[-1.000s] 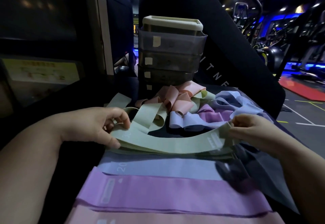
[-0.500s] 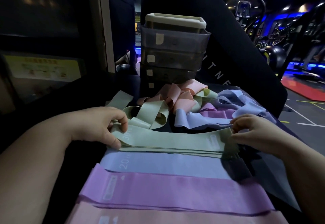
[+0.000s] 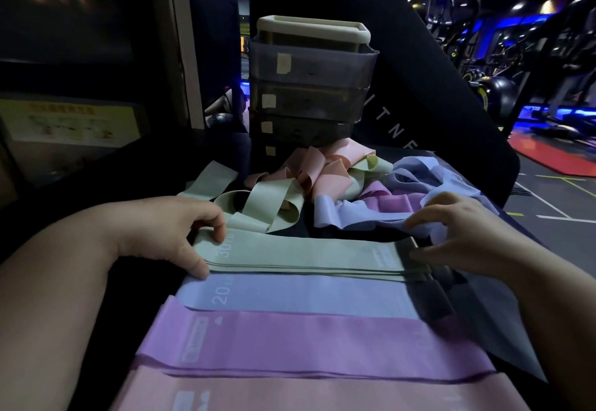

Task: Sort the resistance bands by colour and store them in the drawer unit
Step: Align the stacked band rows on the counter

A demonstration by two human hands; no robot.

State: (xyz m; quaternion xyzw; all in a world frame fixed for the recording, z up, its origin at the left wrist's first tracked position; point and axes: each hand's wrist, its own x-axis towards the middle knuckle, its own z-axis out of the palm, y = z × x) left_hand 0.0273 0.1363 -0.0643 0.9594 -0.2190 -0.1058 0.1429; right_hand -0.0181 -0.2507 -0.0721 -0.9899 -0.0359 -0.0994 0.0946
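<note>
**Bands are being sorted into colour rows in front of the drawer unit (image 3: 311,82).**

Four flat rows are laid on the dark table (image 3: 338,233): a green pile (image 3: 300,256), then a blue band (image 3: 306,294), a purple band (image 3: 306,343) and a pink band (image 3: 306,391) nearest the camera. The left end of the green pile is gripped by the left hand (image 3: 167,236), with the fingers on top and the thumb at the edge. The other end is pressed by the thumb of the right hand (image 3: 467,236). Its bent fingers are laid on a loose blue band (image 3: 371,217), and it cannot be told if that band is pinched. A jumbled heap (image 3: 338,185) is left to be sorted, just in front of the drawer unit. The drawers look shut, so storing seems not begun. What is inside them cannot be seen. The pink band is cut off at the bottom.
</note>
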